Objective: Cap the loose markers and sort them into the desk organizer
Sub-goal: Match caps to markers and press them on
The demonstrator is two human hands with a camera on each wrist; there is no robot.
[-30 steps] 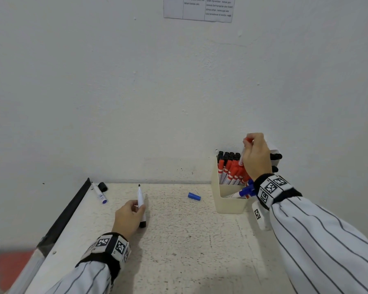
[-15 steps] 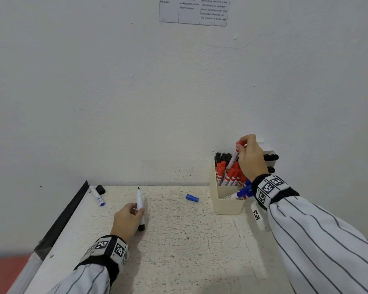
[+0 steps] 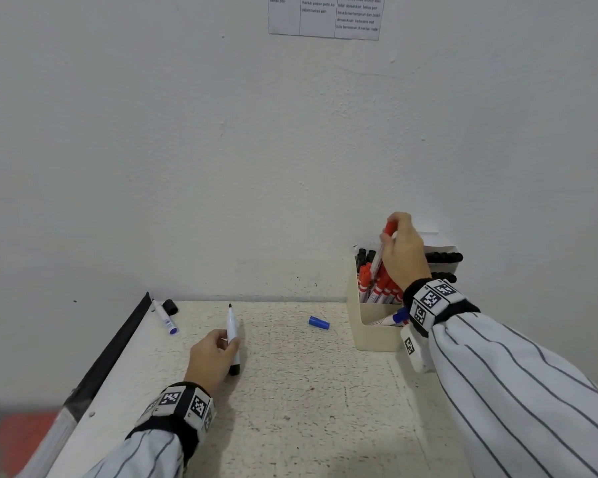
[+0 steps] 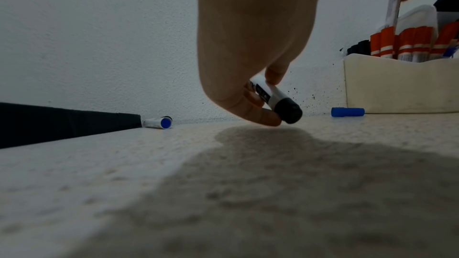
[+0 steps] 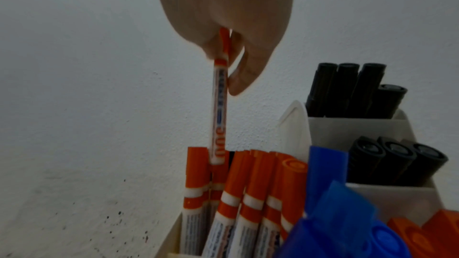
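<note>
My left hand [image 3: 221,345] grips an uncapped black marker [image 3: 232,334] low over the desk, tip pointing at the wall; its black tail end [image 4: 288,110] hovers just off the surface. My right hand [image 3: 396,232] pinches a red-capped marker [image 3: 378,257] by its cap over the cream desk organizer [image 3: 373,334]. That marker [image 5: 219,109] stands nearly upright, its lower end among the red markers [image 5: 250,193] in the organizer. A loose blue cap [image 3: 319,322] lies left of the organizer. An uncapped blue marker [image 3: 164,317] and a black cap [image 3: 170,307] lie at the far left.
The organizer's wall [image 5: 347,127] separates black markers [image 5: 347,89] at the back from blue ones [image 5: 330,183] nearer me. A black strip [image 3: 118,343] edges the desk's left side. The white wall [image 3: 256,167] rises right behind the desk.
The right hand has shifted slightly left and tilted the red marker, whose lower end now sits deeper among the red markers. The left hand and black marker have stayed put.
</note>
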